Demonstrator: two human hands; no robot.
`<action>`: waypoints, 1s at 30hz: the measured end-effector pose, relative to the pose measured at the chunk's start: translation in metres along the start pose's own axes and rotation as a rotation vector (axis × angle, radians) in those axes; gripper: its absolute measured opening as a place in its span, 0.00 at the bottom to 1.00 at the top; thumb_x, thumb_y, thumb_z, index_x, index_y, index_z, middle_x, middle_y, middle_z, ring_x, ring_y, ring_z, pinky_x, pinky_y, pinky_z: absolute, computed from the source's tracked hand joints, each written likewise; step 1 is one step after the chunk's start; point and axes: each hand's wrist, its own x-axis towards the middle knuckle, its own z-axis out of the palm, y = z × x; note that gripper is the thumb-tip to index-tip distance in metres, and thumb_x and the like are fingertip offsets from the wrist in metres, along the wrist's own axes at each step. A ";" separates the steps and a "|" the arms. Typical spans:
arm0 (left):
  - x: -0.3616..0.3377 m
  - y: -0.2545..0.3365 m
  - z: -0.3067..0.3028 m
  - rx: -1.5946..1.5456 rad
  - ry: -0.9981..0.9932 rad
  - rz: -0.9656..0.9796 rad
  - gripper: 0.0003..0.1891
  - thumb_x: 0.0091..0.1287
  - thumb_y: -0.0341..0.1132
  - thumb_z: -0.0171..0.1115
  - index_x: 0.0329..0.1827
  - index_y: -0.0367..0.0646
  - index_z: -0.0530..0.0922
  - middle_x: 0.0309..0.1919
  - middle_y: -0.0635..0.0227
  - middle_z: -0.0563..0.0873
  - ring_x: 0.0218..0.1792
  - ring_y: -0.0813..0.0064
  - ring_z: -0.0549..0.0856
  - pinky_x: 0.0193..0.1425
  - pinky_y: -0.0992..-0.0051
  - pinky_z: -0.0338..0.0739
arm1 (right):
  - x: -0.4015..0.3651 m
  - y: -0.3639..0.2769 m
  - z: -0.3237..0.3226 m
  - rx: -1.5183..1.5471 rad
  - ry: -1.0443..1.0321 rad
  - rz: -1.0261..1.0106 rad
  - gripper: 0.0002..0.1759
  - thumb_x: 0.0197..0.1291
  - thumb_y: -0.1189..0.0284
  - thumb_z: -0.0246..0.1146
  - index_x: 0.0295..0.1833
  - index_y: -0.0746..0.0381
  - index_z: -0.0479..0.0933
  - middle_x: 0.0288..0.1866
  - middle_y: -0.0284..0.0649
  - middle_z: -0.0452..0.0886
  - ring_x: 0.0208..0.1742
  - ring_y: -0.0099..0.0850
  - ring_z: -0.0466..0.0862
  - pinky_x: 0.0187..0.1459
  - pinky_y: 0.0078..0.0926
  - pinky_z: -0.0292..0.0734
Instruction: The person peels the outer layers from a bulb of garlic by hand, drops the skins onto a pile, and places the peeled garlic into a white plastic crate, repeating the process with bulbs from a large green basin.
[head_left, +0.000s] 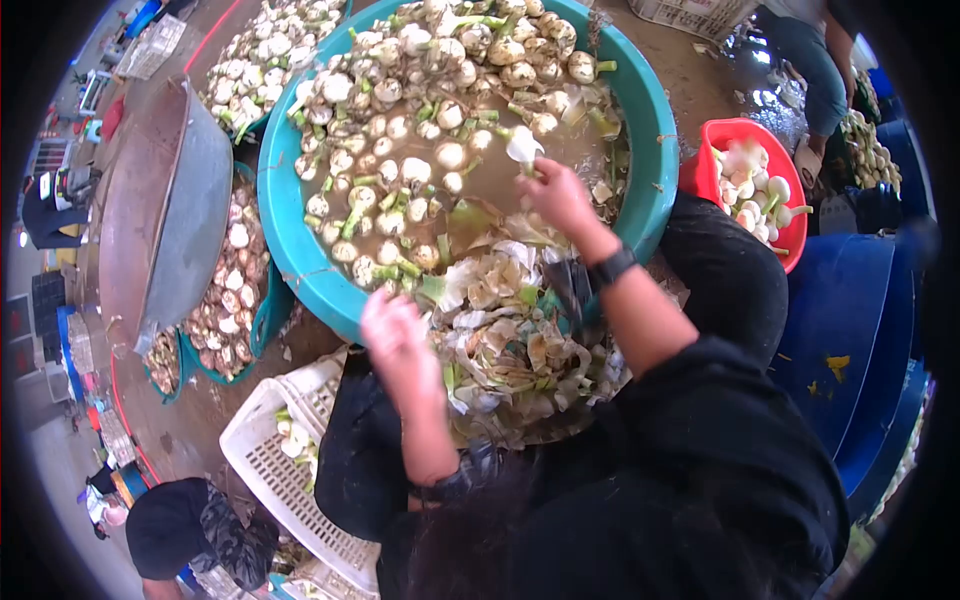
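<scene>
My right hand (556,190) grips a peeled white garlic bulb (523,146) by its short green stem, above the muddy water of a big teal tub (662,150). Unpeeled garlic bulbs (450,155) with cut green stems float and pile up inside that tub. Over its near rim is my left hand (393,335), smeared by motion, so its fingers cannot be read. Between my two forearms lies a heap of stripped garlic skins (510,345), close to my lap.
A red basin (715,133) with peeled bulbs stands right, near a blue barrel (825,320). A white crate (265,420) sits lower left. Left are a metal wheelbarrow (150,210) and baskets of garlic (235,290). Other people (190,530) are at lower left and upper right.
</scene>
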 end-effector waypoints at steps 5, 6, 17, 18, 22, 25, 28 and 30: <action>-0.021 -0.020 0.021 -0.308 -0.347 -0.444 0.30 0.68 0.61 0.34 0.55 0.43 0.67 0.36 0.65 0.79 0.31 0.78 0.80 0.31 0.79 0.74 | -0.103 -0.071 0.040 0.494 -0.174 -0.014 0.18 0.55 0.79 0.60 0.53 0.61 0.73 0.34 0.32 0.78 0.28 0.22 0.77 0.29 0.18 0.73; -0.019 -0.017 0.018 -0.242 -0.246 -0.338 0.27 0.68 0.59 0.35 0.51 0.45 0.69 0.27 0.70 0.78 0.23 0.82 0.76 0.23 0.83 0.69 | -0.107 -0.069 0.041 0.337 -0.295 -0.296 0.12 0.54 0.77 0.60 0.46 0.61 0.75 0.31 0.37 0.78 0.28 0.30 0.78 0.33 0.23 0.74; -0.002 -0.020 -0.002 -0.148 -0.261 -0.377 0.13 0.67 0.37 0.46 0.34 0.39 0.77 0.23 0.77 0.74 0.20 0.89 0.66 0.22 0.86 0.59 | -0.123 -0.069 0.026 -0.297 -0.482 -0.475 0.07 0.48 0.72 0.58 0.27 0.64 0.78 0.22 0.41 0.80 0.23 0.36 0.81 0.28 0.31 0.77; -0.002 -0.016 -0.003 -0.181 -0.282 -0.427 0.14 0.67 0.37 0.45 0.42 0.39 0.78 0.24 0.75 0.75 0.20 0.88 0.66 0.21 0.86 0.60 | -0.117 -0.067 0.023 0.056 -0.665 -0.072 0.10 0.51 0.72 0.56 0.28 0.68 0.78 0.22 0.45 0.79 0.20 0.32 0.79 0.26 0.31 0.76; -0.001 -0.016 -0.009 -0.101 -0.449 -0.192 0.20 0.67 0.35 0.42 0.59 0.35 0.70 0.33 0.69 0.79 0.27 0.85 0.74 0.28 0.86 0.69 | -0.122 -0.050 0.030 0.597 -0.563 0.322 0.12 0.59 0.71 0.56 0.29 0.68 0.78 0.19 0.39 0.77 0.19 0.21 0.76 0.23 0.22 0.72; -0.007 -0.007 0.002 0.031 -0.396 -0.124 0.19 0.62 0.26 0.50 0.58 0.34 0.71 0.38 0.65 0.81 0.32 0.81 0.77 0.36 0.83 0.73 | -0.126 -0.047 0.026 0.112 -0.267 -0.533 0.10 0.57 0.72 0.58 0.32 0.67 0.79 0.23 0.39 0.80 0.25 0.23 0.78 0.29 0.26 0.74; -0.013 -0.012 -0.002 0.275 -0.481 0.137 0.21 0.56 0.19 0.54 0.55 0.35 0.73 0.47 0.58 0.80 0.46 0.72 0.79 0.46 0.79 0.74 | -0.115 -0.048 0.017 0.263 -0.483 0.034 0.09 0.57 0.71 0.61 0.31 0.66 0.80 0.24 0.32 0.79 0.25 0.20 0.76 0.28 0.21 0.71; -0.015 -0.008 0.000 0.539 -0.462 0.570 0.21 0.53 0.17 0.55 0.52 0.37 0.76 0.50 0.54 0.79 0.52 0.65 0.78 0.49 0.74 0.74 | -0.108 -0.044 0.019 0.502 -0.617 0.367 0.10 0.58 0.67 0.62 0.32 0.63 0.80 0.20 0.27 0.76 0.19 0.14 0.70 0.20 0.17 0.67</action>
